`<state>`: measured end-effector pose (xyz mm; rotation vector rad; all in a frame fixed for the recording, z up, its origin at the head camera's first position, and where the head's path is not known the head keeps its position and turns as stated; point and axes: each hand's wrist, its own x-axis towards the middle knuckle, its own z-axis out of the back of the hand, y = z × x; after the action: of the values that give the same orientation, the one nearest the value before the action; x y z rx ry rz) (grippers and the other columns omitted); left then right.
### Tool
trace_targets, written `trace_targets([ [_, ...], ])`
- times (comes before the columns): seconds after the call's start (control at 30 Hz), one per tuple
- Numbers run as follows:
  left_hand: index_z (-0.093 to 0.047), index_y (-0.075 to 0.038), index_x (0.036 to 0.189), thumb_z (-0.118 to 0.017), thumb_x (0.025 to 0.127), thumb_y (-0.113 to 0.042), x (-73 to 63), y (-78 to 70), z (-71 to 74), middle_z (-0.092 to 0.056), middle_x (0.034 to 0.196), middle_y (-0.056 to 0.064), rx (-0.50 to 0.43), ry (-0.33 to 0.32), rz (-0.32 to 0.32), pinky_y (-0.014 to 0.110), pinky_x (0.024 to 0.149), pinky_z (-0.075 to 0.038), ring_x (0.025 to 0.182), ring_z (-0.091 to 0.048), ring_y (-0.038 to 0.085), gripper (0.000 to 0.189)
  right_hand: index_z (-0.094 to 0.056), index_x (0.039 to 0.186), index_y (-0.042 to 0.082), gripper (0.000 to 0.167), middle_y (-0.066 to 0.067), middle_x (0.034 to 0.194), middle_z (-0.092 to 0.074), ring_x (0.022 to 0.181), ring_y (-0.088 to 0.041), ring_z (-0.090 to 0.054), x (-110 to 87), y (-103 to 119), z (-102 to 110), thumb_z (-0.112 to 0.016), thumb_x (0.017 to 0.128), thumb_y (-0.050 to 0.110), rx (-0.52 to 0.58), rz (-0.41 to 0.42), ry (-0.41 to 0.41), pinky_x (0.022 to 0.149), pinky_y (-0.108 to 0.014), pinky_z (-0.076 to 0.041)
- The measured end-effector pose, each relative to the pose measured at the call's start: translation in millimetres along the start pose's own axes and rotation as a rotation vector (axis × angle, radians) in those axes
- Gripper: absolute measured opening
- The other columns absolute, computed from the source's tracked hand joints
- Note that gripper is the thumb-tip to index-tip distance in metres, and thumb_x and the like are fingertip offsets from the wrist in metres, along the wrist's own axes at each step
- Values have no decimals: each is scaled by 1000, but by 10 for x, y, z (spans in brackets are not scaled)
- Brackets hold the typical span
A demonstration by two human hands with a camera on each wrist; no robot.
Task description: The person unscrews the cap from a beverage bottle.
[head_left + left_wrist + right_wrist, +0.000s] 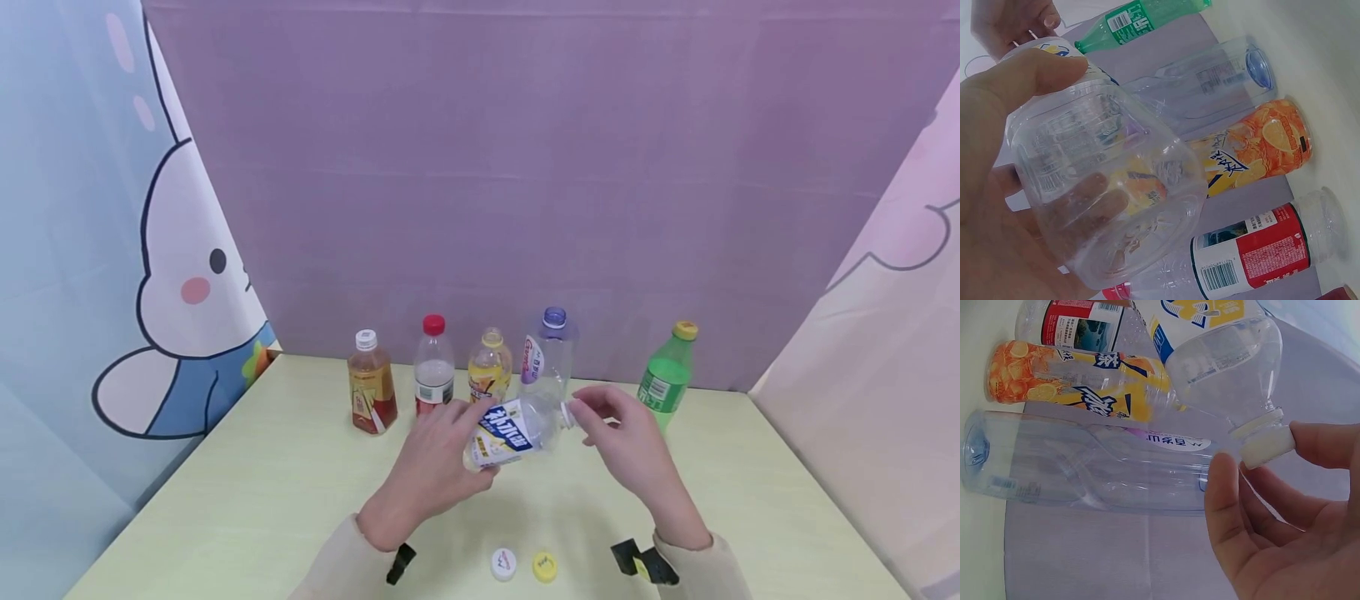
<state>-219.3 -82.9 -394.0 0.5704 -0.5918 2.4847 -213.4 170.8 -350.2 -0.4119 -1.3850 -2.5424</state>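
A clear plastic bottle [536,417] with a blue-and-white label is tilted on its side above the table, its neck to the right. My left hand [438,458] grips it round the body; the left wrist view shows the clear base of the bottle [1116,187] past the thumb. On its neck sits a white cap [1267,447]. My right hand [626,433] has its fingertips at this cap, one on each side in the right wrist view. Below the hands, a white cap [503,564] and a yellow cap [544,567] lie on the table.
Along the back of the table [247,500] stand a brown tea bottle [372,387], a red-capped bottle [434,367], an uncapped yellow-labelled bottle [491,367], a tall uncapped bluish bottle [555,358] and a green bottle [667,375] with a yellow cap. A purple cloth [510,167] hangs behind.
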Motion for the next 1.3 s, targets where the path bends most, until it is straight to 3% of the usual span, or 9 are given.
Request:
trace_targets([
  [0.23, -54, -17, 144, -89, 74, -37, 3, 7, -2, -63, 123, 7, 14, -1, 1, 48, 93, -49, 109, -58, 26, 81, -69, 118, 5, 29, -7, 99, -68, 86, -23, -62, 0, -13, 9, -66, 100, 27, -23, -15, 13, 62, -29, -57],
  [0.57, -54, -18, 144, -89, 74, -36, -1, 10, 2, -63, 122, 6, 10, 2, 11, 47, 92, -49, 107, -57, 25, 81, -68, 121, 5, 24, -8, 103, -69, 88, -22, -63, -10, -11, 10, -68, 98, 11, 8, 45, 20, 64, -28, -58],
  [0.93, -53, -17, 144, -89, 74, -37, -2, 14, 0, -63, 121, 6, 14, -3, 5, 47, 92, -49, 107, -58, 25, 81, -68, 121, 7, 25, -9, 115, -68, 90, -22, -66, -23, 10, 22, -69, 96, 7, 41, 52, 33, 64, -29, -58],
  [1.3, -54, -17, 144, -89, 74, -37, 5, 11, -8, -63, 122, 6, 7, -2, -1, 48, 93, -49, 108, -57, 25, 81, -68, 116, 5, 18, -9, 105, -67, 82, -19, -62, -17, 24, 8, -65, 100, 13, 71, 55, -4, 64, -29, -57],
])
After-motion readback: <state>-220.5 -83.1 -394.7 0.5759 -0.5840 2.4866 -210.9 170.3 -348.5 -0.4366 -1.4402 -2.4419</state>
